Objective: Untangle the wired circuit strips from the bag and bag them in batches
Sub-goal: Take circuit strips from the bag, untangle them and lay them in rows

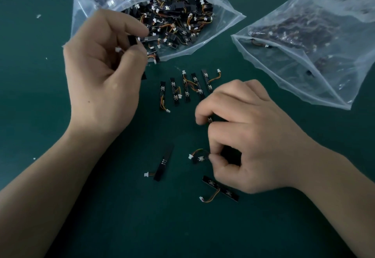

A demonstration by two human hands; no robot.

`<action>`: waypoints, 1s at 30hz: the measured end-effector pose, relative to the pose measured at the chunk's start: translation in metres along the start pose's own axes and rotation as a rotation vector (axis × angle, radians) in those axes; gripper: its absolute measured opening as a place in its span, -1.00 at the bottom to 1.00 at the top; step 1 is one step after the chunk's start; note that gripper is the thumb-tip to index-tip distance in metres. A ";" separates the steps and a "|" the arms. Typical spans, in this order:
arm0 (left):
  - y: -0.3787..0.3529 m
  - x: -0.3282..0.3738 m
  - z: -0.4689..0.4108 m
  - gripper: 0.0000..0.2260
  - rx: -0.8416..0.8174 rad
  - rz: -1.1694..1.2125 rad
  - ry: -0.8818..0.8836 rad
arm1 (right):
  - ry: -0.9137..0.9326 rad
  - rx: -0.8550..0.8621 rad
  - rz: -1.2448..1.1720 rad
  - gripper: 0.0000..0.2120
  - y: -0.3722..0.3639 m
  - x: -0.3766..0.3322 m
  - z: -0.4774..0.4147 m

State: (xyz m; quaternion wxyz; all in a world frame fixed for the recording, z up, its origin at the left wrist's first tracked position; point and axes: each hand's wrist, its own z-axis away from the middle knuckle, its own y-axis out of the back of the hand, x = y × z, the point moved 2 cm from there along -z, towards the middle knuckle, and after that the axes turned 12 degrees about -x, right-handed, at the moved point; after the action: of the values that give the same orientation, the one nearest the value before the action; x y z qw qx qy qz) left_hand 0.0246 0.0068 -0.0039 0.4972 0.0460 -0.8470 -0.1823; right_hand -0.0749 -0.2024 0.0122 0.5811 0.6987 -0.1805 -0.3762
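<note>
An open clear plastic bag [223, 24] at the top holds a tangled heap of black circuit strips with orange wires and white plugs. My left hand [101, 75] is at the bag's mouth and pinches a black strip [134, 39] between thumb and fingers. My right hand [243, 142] pinches another wired strip [199, 157] just above the table. Several strips [185, 87] lie side by side in a row between the hands. Two loose strips lie nearer me: one [163, 163] at centre, one [220, 188] partly under my right hand.
A second clear bag [304, 65], holding more strips, lies at the right with its mouth toward the centre. The surface is a dark green mat [60, 4] with a few small white specks at the left.
</note>
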 end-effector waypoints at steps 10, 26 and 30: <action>-0.003 0.007 0.002 -0.83 -0.038 -0.077 -0.028 | -0.021 -0.061 -0.039 -0.82 -0.001 0.002 0.002; -0.001 0.007 0.003 -0.82 -0.046 -0.108 -0.033 | -0.016 -0.024 -0.052 -0.77 0.003 0.008 0.006; -0.001 0.008 0.003 -0.82 -0.045 -0.108 -0.035 | -0.048 -0.073 -0.092 -0.78 0.006 0.016 0.011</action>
State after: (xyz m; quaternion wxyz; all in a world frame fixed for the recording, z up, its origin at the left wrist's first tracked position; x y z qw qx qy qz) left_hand 0.0177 0.0049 0.0009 0.4726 0.0773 -0.8475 -0.2288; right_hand -0.0712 -0.2221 0.0123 0.5839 0.6754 -0.1480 -0.4254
